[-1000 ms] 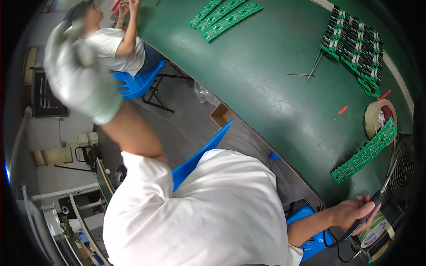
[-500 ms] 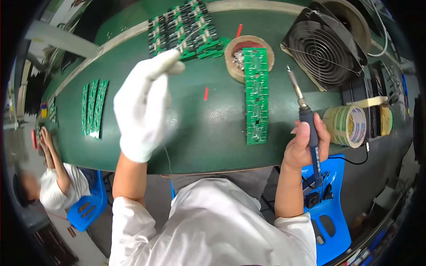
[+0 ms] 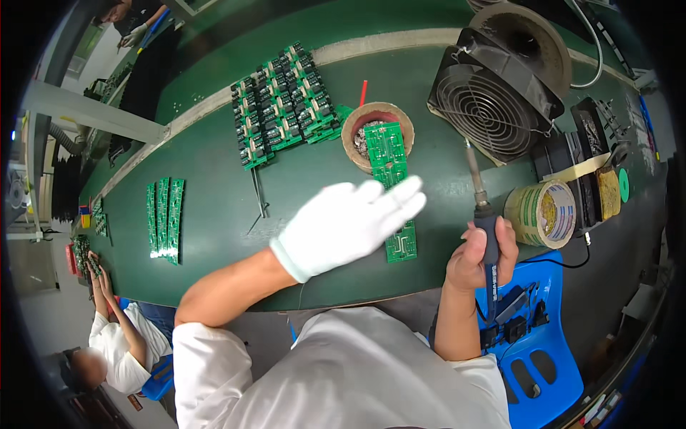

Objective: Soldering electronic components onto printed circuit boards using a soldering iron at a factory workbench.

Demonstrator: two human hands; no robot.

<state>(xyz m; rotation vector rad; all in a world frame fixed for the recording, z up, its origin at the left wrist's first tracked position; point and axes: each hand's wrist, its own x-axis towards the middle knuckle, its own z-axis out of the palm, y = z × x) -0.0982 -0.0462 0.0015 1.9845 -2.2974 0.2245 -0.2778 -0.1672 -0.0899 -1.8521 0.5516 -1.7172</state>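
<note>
My left hand point(image 3: 350, 225), in a white glove, reaches over a long green circuit board point(image 3: 401, 247) with its fingers stretched out and hides the board's middle. The board's far end rests on the rim of a round tan bowl point(image 3: 350, 143) with silvery bits inside. My right hand point(image 3: 480, 257), bare, grips a soldering iron point(image 3: 488, 229) by its dark blue handle, tip pointing up and away, to the right of the board. A pair of metal tweezers point(image 3: 260, 196) lies on the green bench, left of the gloved hand.
Stacked boards with black components point(image 3: 286, 107) stand at the back; several green strips point(image 3: 164, 222) lie left. At right are a black fan point(image 3: 489, 107), a tape roll point(image 3: 547, 214) and a blue chair point(image 3: 543, 357). Another person point(image 3: 121, 343) sits far left.
My gloved left hand has come down from near the stacked boards and swung right, over the circuit board. The tweezers now show on the bench. My right hand keeps hold of the soldering iron.
</note>
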